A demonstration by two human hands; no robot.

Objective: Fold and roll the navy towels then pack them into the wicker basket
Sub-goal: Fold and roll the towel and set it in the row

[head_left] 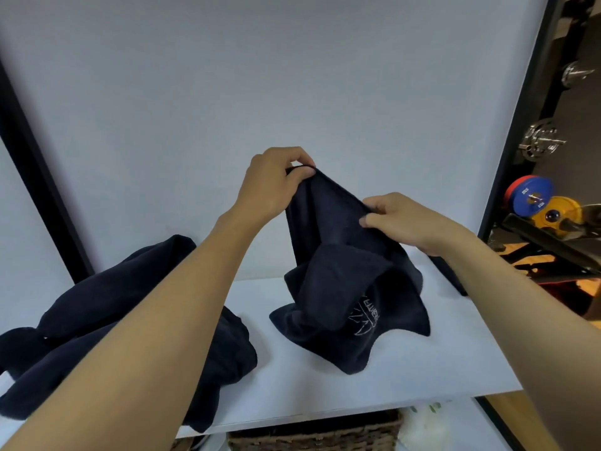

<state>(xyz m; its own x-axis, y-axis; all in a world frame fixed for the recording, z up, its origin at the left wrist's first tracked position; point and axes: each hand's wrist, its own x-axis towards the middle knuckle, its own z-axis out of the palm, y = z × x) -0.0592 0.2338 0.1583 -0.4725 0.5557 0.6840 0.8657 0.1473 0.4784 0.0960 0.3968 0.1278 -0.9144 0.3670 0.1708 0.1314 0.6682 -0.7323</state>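
Observation:
A navy towel (341,288) with a pale embroidered logo is lifted above the white table (422,359); its lower part lies crumpled on the tabletop. My left hand (273,183) pinches the towel's upper edge at its highest point. My right hand (403,219) pinches the same edge lower and to the right. A heap of further navy towels (81,314) lies on the table at the left, partly behind my left forearm. The wicker basket (315,434) stands below the table's front edge, only its dark woven rim showing.
A white backdrop rises behind the table, framed by black posts at left and right. At the right stand weight plates (533,193) and a gym bench (553,242). Something white (422,424) lies beside the basket on the floor.

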